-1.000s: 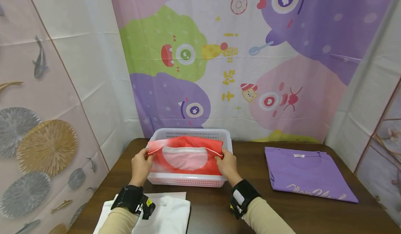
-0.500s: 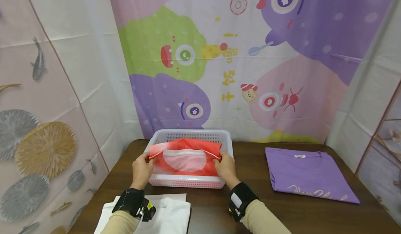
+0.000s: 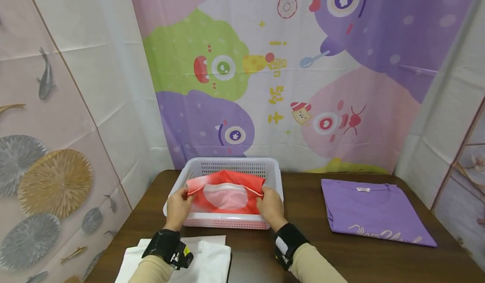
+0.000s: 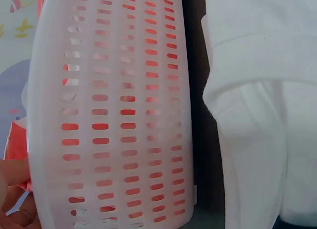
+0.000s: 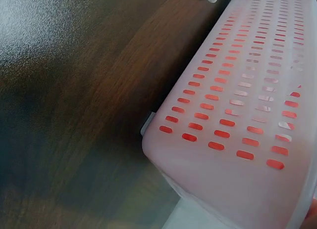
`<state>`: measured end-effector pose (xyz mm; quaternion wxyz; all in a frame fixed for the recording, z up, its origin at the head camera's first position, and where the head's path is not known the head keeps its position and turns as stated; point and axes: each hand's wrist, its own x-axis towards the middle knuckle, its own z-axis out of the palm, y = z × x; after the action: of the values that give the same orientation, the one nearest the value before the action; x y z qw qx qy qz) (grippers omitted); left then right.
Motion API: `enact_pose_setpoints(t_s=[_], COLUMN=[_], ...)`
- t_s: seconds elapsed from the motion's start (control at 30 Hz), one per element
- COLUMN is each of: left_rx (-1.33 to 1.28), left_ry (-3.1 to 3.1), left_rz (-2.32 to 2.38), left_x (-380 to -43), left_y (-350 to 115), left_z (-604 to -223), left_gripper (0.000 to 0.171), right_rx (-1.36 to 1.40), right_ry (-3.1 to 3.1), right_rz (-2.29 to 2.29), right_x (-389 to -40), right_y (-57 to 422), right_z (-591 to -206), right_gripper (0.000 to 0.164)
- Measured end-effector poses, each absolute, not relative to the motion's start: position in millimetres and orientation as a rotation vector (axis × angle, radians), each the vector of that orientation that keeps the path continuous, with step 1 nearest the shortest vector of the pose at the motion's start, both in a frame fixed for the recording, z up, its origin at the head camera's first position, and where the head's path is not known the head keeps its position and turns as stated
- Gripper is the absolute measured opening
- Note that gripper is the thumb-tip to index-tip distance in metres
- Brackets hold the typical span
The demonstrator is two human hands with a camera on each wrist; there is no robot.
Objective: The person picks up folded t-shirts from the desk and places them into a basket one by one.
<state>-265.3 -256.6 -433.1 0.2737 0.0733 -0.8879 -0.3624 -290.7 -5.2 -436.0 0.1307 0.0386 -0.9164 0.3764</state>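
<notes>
A folded red shirt (image 3: 227,198) with a large pale oval sits in a white perforated basket (image 3: 227,217), its top edge held up a little and sagging in the middle. My left hand (image 3: 177,208) pinches its left upper corner over the basket's rim. At the opposite corner, my right hand (image 3: 270,207) does the same. From the left wrist, part of that hand (image 4: 14,177) shows against red cloth beyond the basket wall (image 4: 47,164). Only a sliver of the right hand (image 5: 311,218) appears past the basket (image 5: 213,174) in the right wrist view.
White folded garments (image 3: 204,257) lie in front of the basket, below my left forearm. A folded purple T-shirt (image 3: 371,211) lies on the right of the dark wooden table (image 3: 303,215). A patterned curtain (image 3: 288,148) hangs right behind the basket.
Both hands have drawn closer together, the left moving right and the right slightly left. The shirt's held edge has narrowed and sunk a little deeper into the basket.
</notes>
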Motion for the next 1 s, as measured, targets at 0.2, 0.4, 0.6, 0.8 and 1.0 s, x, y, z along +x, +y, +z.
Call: enact_pose_setpoints(t_s=[0.2,0.4,0.6,0.8,1.0], left_rx=[0.205,0.192,0.207,0.223,0.216], left_ry=[-2.404,-2.413,-2.442,-2.461,-2.476], left_rz=[-0.944,-0.917,-0.903,-0.919,-0.913], left_x=[-271,-275,-275,-274,-274], left_y=[-253,-246,-244,-244,-245], left_z=[-437,-439,-442,-443,-444], left_gripper=[0.012,0.015,0.019,0.023,0.023], right_rx=[0.087,0.095,0.129,0.113,0.11], right_ry=[-2.705,-2.707,-2.694,-2.709,-2.702], right_rz=[1.042,0.988,0.943,0.98,1.003], right_x=[-292,-294,-292,-292,-295], right_y=[-8,-12,-15,-16,-15], right_z=[-436,-439,-442,-442,-444], right_gripper=[0.018,0.016,0.015,0.019,0.022])
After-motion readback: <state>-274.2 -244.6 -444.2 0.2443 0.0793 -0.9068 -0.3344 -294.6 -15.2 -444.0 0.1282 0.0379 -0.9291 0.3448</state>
